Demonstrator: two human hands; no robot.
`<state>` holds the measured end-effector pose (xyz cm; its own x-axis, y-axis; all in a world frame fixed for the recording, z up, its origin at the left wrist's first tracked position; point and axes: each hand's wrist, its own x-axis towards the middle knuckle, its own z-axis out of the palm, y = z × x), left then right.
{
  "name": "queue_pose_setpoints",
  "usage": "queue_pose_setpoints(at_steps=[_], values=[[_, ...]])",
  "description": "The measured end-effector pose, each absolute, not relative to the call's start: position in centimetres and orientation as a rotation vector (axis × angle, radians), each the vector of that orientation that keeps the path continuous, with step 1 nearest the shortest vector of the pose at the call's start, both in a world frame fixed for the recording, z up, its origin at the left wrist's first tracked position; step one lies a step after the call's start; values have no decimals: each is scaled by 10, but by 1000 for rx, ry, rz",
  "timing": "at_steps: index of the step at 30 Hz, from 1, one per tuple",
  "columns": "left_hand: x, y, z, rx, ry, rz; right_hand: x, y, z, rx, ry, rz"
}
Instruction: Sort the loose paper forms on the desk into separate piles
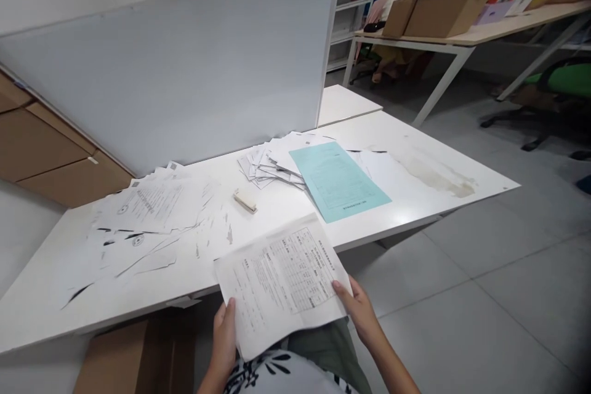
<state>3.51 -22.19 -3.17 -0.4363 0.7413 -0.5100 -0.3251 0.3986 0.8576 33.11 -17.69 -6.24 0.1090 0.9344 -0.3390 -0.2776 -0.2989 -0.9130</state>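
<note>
"Where's your sheet (281, 277)?"
"By the desk's (397, 132) near edge, your left hand (224, 329) and right hand (357, 305) each grasping one side."
"And beyond it?"
"Perhaps a stapler (244, 201), blurred; blue paper (340, 181) lies nearer the right corner."

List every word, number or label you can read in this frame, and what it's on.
No text is legible.
Printed sheet between left hand and right hand: table and lines, too blurred.
Teal sheet: heading and form, too blurred.
Spread papers at left: print, round stamps, too blurred.
</note>
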Motion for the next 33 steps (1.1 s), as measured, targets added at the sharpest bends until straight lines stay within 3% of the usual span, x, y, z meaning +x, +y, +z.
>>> queue_pose_setpoints(at_steps=[8, 24, 33], values=[[49, -235, -19, 506, 1607, 1334, 342, -190, -47, -1245, -684, 1524], [42, -233, -11, 392, 1466, 1257, 360, -192, -33, -1384, -895, 1351], [33, -234, 1, 506, 1548, 1062, 356, -192, -29, -1283, -878, 1380]])
